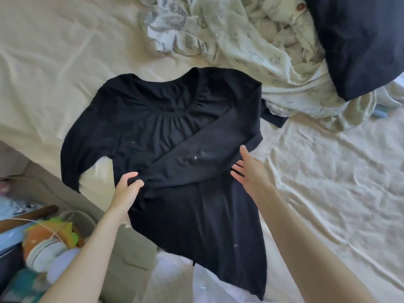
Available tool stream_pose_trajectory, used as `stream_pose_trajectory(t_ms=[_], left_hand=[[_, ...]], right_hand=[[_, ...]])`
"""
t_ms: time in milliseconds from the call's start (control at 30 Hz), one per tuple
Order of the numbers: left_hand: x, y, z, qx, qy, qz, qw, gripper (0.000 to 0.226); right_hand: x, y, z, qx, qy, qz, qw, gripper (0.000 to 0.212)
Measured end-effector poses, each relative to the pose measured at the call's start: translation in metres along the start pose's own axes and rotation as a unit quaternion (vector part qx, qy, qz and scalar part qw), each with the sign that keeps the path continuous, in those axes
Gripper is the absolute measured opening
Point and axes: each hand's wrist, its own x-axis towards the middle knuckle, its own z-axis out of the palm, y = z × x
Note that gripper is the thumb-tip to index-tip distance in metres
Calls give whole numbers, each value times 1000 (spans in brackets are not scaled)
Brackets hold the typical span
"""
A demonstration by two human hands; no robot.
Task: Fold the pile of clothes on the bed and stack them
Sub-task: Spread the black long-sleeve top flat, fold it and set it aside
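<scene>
Lying spread on the cream bed sheet (328, 182), neckline away from the person, a black long-sleeved top (196, 204) has its hem hanging over the near edge of the bed. One sleeve is folded diagonally across the chest, and the left hand (126, 189) pinches the cuff end of that sleeve between thumb and curled fingers, so this grip is clamped on the fabric. The right hand (249, 169) hovers at the top's right side with its fingers straight and spread, holding nothing; whether it touches the cloth cannot be told. The other sleeve lies bent down along the left side.

Beyond the top, toward the upper right, sits a crumpled pile of pale patterned clothes (251, 47), with a dark navy garment (360, 44) resting against it. Off the bed at the lower left stands a blurred clutter of colourful objects (50, 243).
</scene>
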Motion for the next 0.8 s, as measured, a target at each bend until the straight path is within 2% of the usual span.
stream_pose_trajectory(t_ms=[100,167,367,433,500,600,667,800], left_hand=[[12,3,8,54,4,18,998,38],[16,5,8,68,26,46,996,30],[11,-16,-29,-41,-40,97,994,29],[11,-26,-43,-63,-37,94,993,29],[12,-36,-54,-61,-18,84,994,28],[17,-45,-60,21,6,60,998,30],[21,-41,-57,105,12,80,991,30],[29,-3,-28,200,27,234,951,26]], right_hand=[[9,-10,10,24,36,-26,999,23],[16,-18,13,51,45,-14,998,30],[26,-35,17,122,53,20,991,50],[24,-35,19,141,44,11,989,47],[23,-33,22,140,43,-1,989,33],[23,-32,26,146,40,-11,988,19],[23,-31,29,161,38,-16,986,22],[18,-25,35,135,20,-12,991,42]])
